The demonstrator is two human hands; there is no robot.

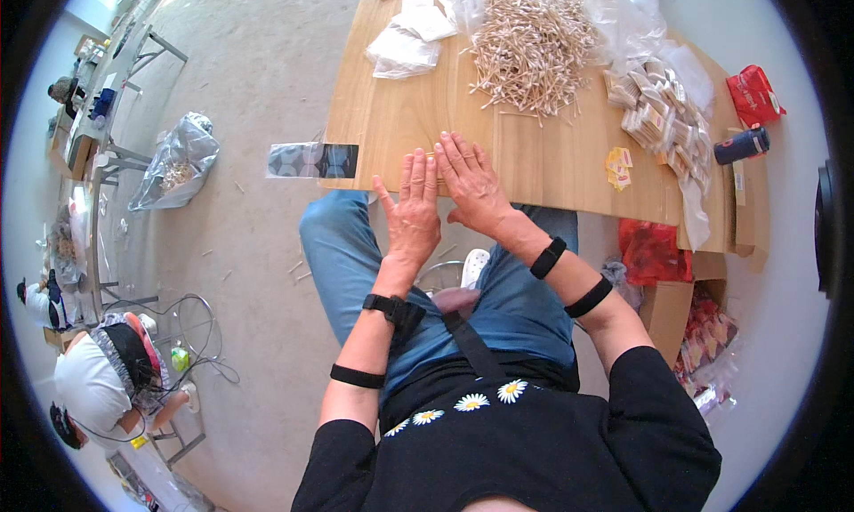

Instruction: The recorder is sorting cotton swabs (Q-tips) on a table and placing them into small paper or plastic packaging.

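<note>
My left hand (414, 211) lies palm down at the near edge of the wooden table (391, 112), its fingers stretched out and its thumb spread. Right beside it, my right hand (473, 190) is also palm down with straight fingers, the fingertips of both hands almost meeting. No held object shows in either hand; what lies under the palms is hidden. Beyond them spreads a big heap of cotton swabs (534, 54). Several small yellow cards (618, 167) lie to the right, near stacked small paper packs (654, 112).
White plastic bags (414, 36) lie at the table's far left. A dark patterned card (340, 161) sits at the left edge. On the right are a red packet (756, 94) and a dark bottle (743, 145). Left, a person (98, 383) sits near another table; a clear sack (178, 165) stands on the floor.
</note>
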